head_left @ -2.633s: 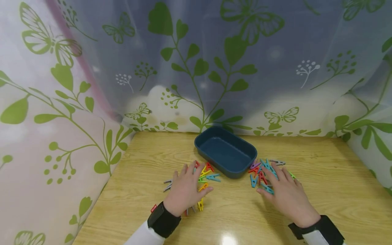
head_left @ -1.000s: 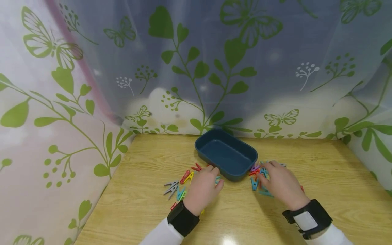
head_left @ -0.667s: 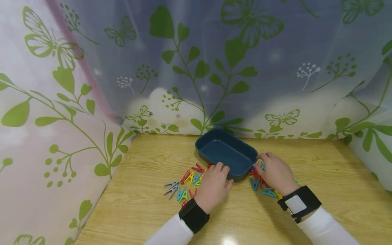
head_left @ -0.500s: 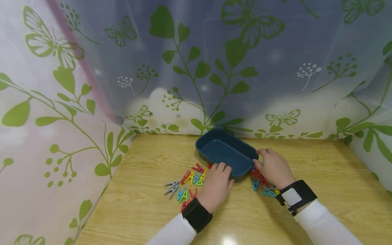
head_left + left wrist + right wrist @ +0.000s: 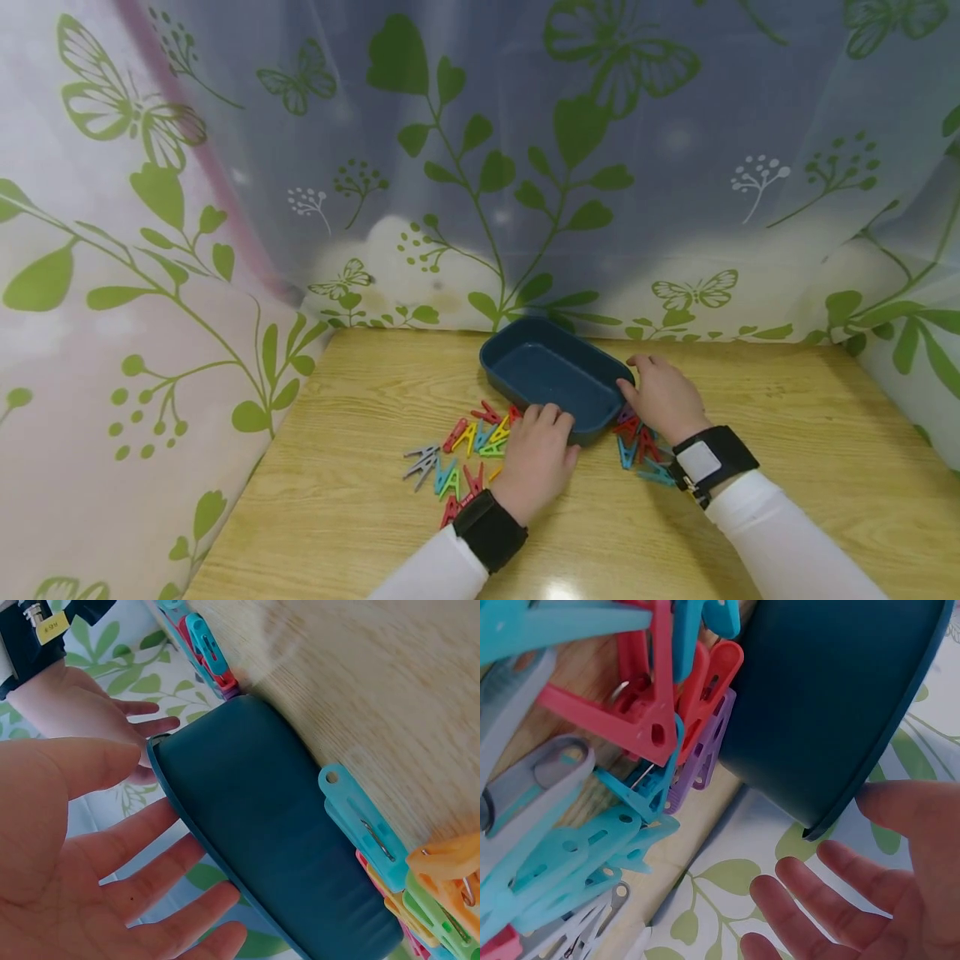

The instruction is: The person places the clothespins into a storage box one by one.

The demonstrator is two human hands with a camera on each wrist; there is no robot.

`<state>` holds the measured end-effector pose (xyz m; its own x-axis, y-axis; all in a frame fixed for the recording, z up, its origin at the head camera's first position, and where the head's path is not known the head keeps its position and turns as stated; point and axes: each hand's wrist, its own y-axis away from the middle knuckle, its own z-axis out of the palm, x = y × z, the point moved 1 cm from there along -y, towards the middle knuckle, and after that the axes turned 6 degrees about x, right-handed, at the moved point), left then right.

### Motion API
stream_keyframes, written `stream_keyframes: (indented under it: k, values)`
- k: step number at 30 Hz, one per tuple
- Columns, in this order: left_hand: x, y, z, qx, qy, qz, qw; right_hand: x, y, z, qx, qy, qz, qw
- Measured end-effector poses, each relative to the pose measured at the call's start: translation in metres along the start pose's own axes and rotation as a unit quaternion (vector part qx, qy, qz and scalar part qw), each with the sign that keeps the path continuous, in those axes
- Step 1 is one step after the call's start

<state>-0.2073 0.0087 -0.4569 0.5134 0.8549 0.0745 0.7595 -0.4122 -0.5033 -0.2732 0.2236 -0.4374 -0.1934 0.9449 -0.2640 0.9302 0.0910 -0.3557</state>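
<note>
A dark blue rectangular bin [image 5: 555,367] stands on the table with nothing inside. My left hand [image 5: 537,458] is over its near long side; in the left wrist view the fingers stretch out loosely, tips right at the rim. My right hand [image 5: 666,400] is at the bin's right corner, thumb tip at the rim and the other fingers extended past the corner in the right wrist view. Neither hand holds anything. Clothespins in several colours lie in two heaps, a left heap [image 5: 468,437] by my left wrist and a right heap [image 5: 641,727] partly hidden under my right hand.
The wooden table [image 5: 360,392] meets a curtain [image 5: 465,208] with green leaf and butterfly prints at the back, close behind the bin. Grey clothespins [image 5: 422,460] lie at the outer left of the left heap.
My left hand has moved right from the left heap to the bin's near rim. My right hand has moved up and left from the right heap to the bin's corner.
</note>
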Motion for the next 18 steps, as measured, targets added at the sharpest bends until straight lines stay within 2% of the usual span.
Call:
stream_keyframes:
  k: [6, 18]
  values:
    - [0.001, 0.004, 0.001, 0.008, 0.001, 0.004, 1.0, 0.001, 0.0, 0.001, 0.006, -0.007, 0.002, 1.0]
    - [0.004, 0.011, -0.002, -0.012, -0.012, 0.006, 0.9998, 0.004, 0.002, 0.003, -0.003, -0.015, 0.03, 0.999]
